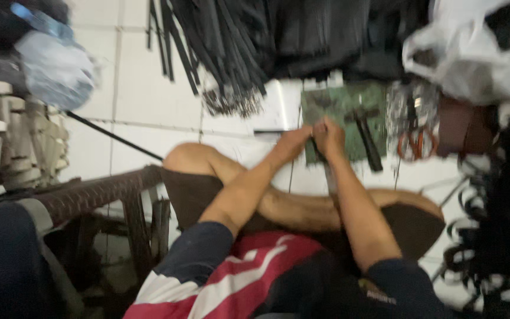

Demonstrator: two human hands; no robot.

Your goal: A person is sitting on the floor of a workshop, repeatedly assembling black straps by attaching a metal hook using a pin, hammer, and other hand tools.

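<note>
Left hand (293, 142) and right hand (329, 134) pinching a black strap (320, 155) at green mat's (340, 106) near edge, hammer (366, 137) beside

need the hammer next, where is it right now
In the head view the hammer lies on the green mat, just right of the right hand, with the orange-handled scissors farther right.

whole frame motion-blurred. left hand (294, 142) and right hand (329, 134) meet over the green mat (343, 106); what they pinch is too small and smeared to tell. white plastic bag (473, 53) cut off by the top and right edges. pile of black straps (255, 35) cut off at top. metal bits (402, 112) beside the mat unreadable.
</note>
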